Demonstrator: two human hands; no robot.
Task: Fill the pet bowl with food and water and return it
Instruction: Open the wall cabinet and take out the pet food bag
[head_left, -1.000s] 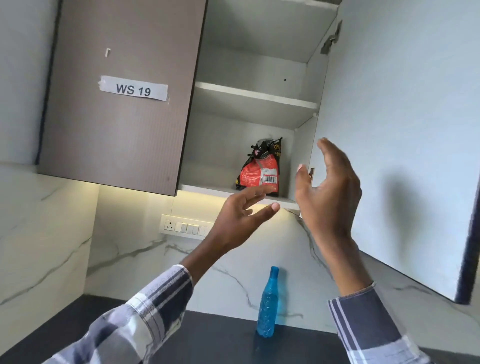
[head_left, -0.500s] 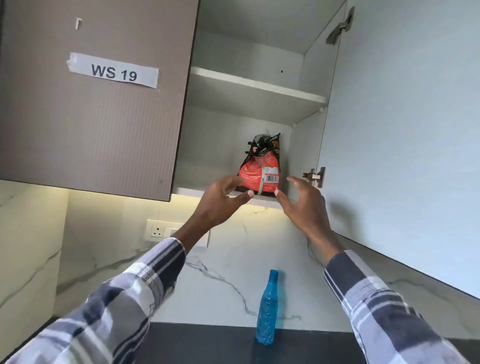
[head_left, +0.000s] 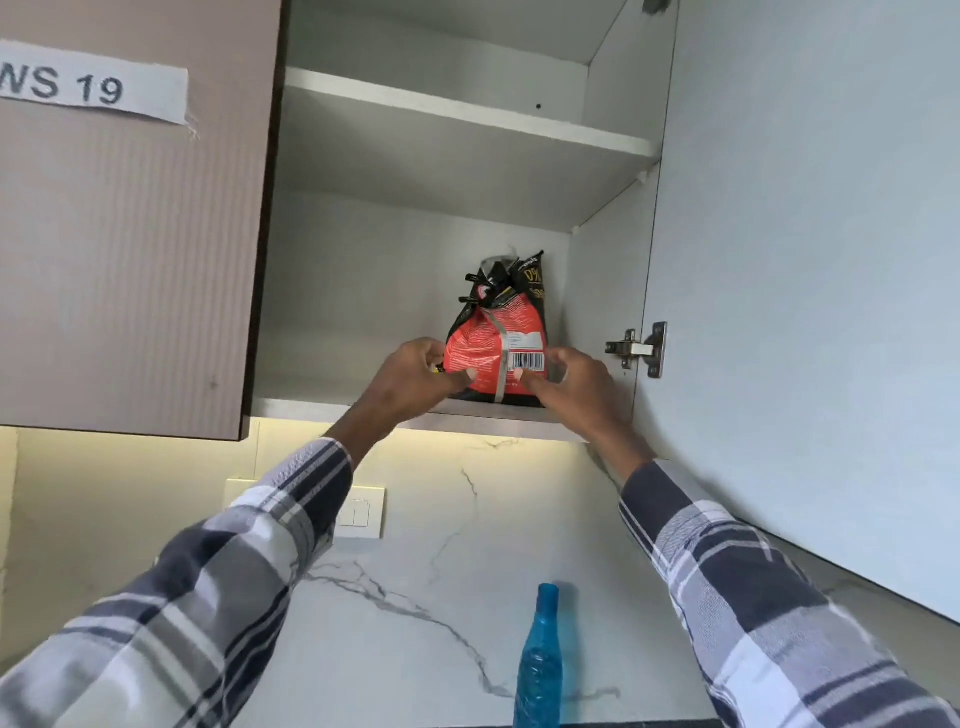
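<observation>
A red and black pet food bag (head_left: 496, 332) stands upright on the lower shelf (head_left: 332, 402) of the open wall cabinet, its top rolled and clipped. My left hand (head_left: 415, 376) grips the bag's lower left side, thumb across its front. My right hand (head_left: 569, 382) grips the lower right side, thumb by the barcode. A blue plastic water bottle (head_left: 537, 662) stands on the counter below, against the marble wall. No pet bowl is in view.
The open cabinet door (head_left: 810, 260) hangs close on the right, its hinge (head_left: 636, 349) beside my right hand. The shut brown door (head_left: 130, 234) labelled WS 19 is on the left. An upper shelf (head_left: 467, 111) spans the cabinet. A switch plate (head_left: 358, 512) sits on the wall.
Both hands rose from below the shelf edge into the cabinet and closed around the bag's lower sides. The view has moved closer to the cabinet.
</observation>
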